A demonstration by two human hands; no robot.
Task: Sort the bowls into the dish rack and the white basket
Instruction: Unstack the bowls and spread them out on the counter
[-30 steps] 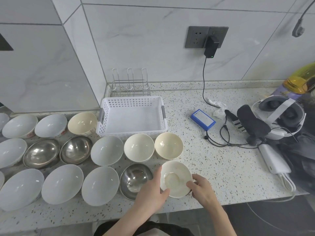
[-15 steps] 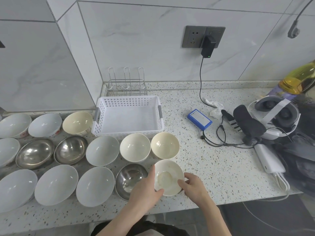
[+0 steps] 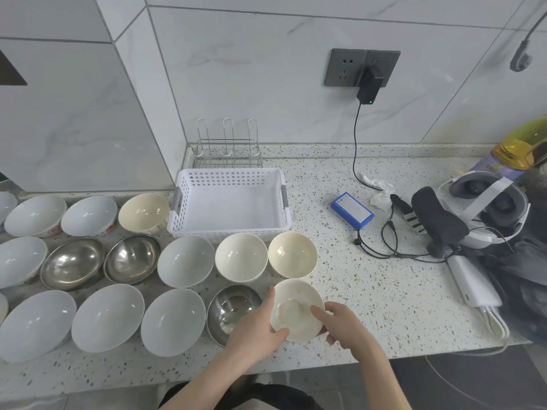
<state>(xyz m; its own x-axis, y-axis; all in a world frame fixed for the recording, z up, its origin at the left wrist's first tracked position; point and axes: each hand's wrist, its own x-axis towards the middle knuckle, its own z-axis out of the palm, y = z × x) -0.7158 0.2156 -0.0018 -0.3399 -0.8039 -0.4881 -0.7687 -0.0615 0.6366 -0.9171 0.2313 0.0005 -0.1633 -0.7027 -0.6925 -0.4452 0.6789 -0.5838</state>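
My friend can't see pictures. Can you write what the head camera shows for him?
Two hands, left hand and right hand, hold a cream bowl over a speckled counter. Rows of bowls sit left; an empty white basket and wire dish rack wait behind.

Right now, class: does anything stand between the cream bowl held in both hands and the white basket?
Yes. Two cream bowls sit on the counter between the held bowl and the white basket; lifting over them looks feasible.

bright, even light, soft shadows, glints in the steel bowls, wide-angle bending at the edges.
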